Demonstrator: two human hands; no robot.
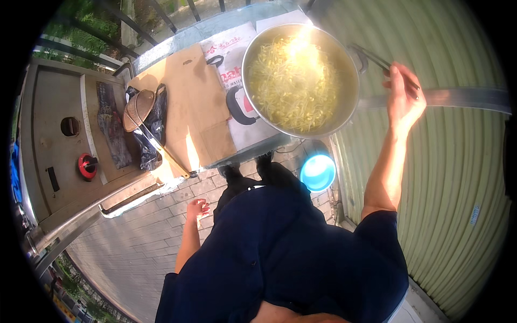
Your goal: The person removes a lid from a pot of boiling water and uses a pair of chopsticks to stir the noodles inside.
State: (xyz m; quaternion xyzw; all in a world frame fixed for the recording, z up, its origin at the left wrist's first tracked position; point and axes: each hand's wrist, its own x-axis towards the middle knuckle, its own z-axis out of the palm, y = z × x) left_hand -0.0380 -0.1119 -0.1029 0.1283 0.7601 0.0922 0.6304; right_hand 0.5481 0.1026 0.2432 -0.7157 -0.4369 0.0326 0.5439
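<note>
A large two-handled metal pot (350,105) stands on the covered table, holding bean sprouts (295,89) in liquid, with bright glare on them. My right hand (404,91), to the right of the pot, grips a pair of dark chopsticks (373,56) whose tips lie near the pot's right handle, outside the rim. My left hand (198,210) hangs low beside my body over the paving, fingers loosely curled and apart, holding nothing. A wire-mesh strainer (139,111) with a light-coloured handle rests on a black plastic bag (155,133) at the table's left.
Flattened cardboard (194,105) covers part of the table (258,150). A blue basin (318,173) sits on the paving below the pot. At the left is a metal cart (56,105) with a red knob (87,166). A ribbed green shutter (452,169) rises at the right; railings (157,20) stand behind.
</note>
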